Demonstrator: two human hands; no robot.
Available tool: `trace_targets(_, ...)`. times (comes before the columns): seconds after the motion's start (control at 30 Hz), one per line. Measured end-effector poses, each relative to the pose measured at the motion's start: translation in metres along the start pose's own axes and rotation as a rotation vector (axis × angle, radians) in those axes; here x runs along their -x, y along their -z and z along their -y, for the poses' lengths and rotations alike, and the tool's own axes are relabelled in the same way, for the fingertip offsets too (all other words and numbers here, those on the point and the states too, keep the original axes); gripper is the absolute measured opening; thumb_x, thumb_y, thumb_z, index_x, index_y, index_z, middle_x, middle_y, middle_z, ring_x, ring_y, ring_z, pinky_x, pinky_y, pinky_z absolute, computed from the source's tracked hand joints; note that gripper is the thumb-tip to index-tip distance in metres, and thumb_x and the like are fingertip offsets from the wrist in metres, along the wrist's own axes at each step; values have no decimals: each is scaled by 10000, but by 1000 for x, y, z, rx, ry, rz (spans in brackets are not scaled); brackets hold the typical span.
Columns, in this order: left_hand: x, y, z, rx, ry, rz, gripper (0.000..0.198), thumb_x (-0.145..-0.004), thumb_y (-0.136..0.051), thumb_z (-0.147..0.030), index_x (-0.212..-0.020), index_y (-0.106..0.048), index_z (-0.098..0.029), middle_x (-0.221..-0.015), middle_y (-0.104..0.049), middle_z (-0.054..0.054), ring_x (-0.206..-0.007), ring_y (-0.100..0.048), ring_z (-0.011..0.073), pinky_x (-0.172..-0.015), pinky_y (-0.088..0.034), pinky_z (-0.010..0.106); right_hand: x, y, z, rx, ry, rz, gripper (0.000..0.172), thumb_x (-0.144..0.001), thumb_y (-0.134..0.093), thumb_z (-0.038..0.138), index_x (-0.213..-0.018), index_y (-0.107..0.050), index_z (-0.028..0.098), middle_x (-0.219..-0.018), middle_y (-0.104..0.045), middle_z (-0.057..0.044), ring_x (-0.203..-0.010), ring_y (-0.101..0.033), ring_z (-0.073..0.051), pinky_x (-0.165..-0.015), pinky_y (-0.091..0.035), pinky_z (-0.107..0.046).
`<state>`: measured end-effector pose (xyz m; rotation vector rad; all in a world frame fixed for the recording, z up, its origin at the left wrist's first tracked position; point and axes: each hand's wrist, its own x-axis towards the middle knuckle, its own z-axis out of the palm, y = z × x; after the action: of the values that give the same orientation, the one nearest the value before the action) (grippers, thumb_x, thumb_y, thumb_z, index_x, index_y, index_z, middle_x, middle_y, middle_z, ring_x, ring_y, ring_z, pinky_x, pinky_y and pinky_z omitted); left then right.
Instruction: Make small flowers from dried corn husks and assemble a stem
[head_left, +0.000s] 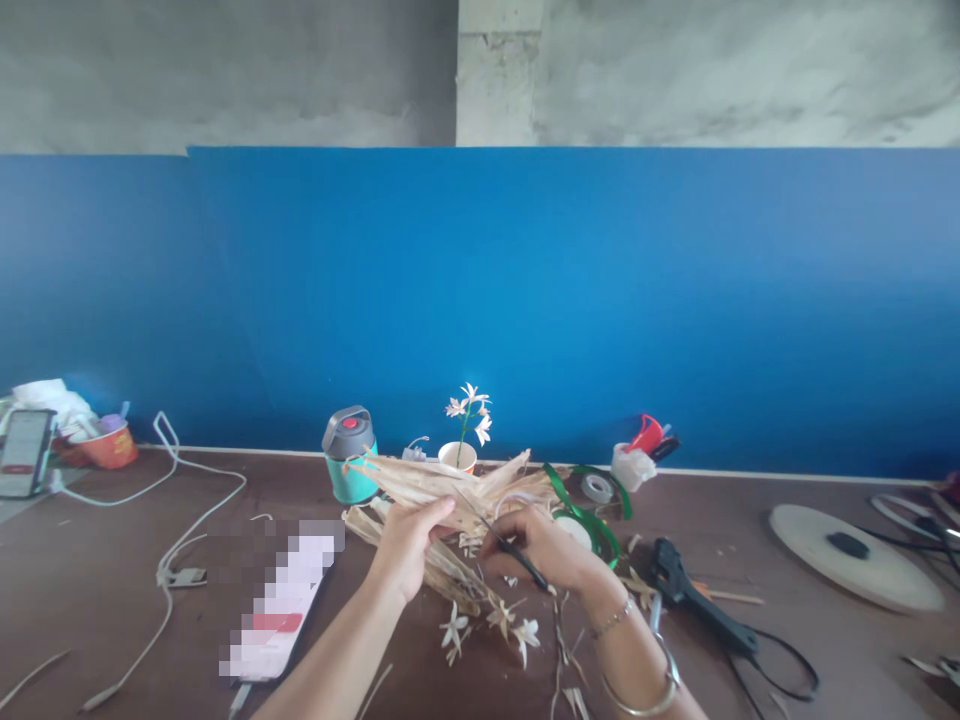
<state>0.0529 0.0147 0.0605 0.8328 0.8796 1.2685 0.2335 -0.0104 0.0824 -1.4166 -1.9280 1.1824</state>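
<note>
My left hand (412, 545) is closed on a broad, pale dried husk (409, 480), thumb on top. To its right, my right hand (529, 545) is closed round a thin dark tool (525, 563), whose narrow tip points at the husk; what kind of tool it is I cannot tell. More folded husks (450, 575) lie under and behind my hands. Small white husk flowers (501, 618) rest on the brown table in front of them. Behind the husks, a green stem with white flowers (469, 405) stands upright in a paper cup (457, 458).
A teal flask (352, 480) stands at the back left, a phone (281, 610) nearer. Green ribbon (607, 535), a tape roll (597, 487) and a black glue gun (701, 600) lie to the right. Farther right is a round lid (855, 560). White cables (180, 540) cross the left side.
</note>
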Motion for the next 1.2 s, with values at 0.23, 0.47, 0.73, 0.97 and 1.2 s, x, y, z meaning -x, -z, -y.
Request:
trace_targets(0.23,0,-1,2,-22,10,4,281,-563,-787,-256,-803,-731,-121,-816,-752,94,-776,-697,237,-638,-535,283,0,-3,4,17,-27,-16,210,-650,-600,229,-792,-746,178,-540,-581,16,-460,-446,-83,-416,-333,-170)
trace_targets(0.47,0,-1,2,-7,3,17,289,-591,-774,-248,-844,-726,-118,-827,-751,89,-771,-694,220,-646,-533,273,-1,-3,2,49,3,-43,205,-645,-611,238,-787,-745,175,-559,-589,9,-480,-457,-84,-424,-339,-164)
trace_targets(0.73,2,-2,2,-9,15,17,237,-573,-785,-254,-766,-728,-128,-825,-751,85,-768,-691,214,-626,-524,258,-2,-4,1,50,-6,-56,193,-640,-614,238,-772,-738,173,-581,-613,6,-507,-493,-98,-449,-364,-176)
trace_targets(0.97,-6,5,2,27,11,-11,226,-600,-761,-251,-773,-736,-107,-773,-747,83,-741,-680,194,-639,-525,251,-4,0,-9,5,-22,24,259,-608,-658,199,-865,-665,165,-721,-640,6,-527,-506,-92,-467,-378,-187)
trace_targets(1.2,-20,15,-3,107,13,-62,152,-595,-724,-202,-716,-724,-110,-693,-739,62,-640,-665,155,-622,-528,240,-11,-2,-35,427,-124,-231,252,-571,-670,166,-806,-579,174,-881,-633,-49,-762,-562,-171,-616,-397,-247)
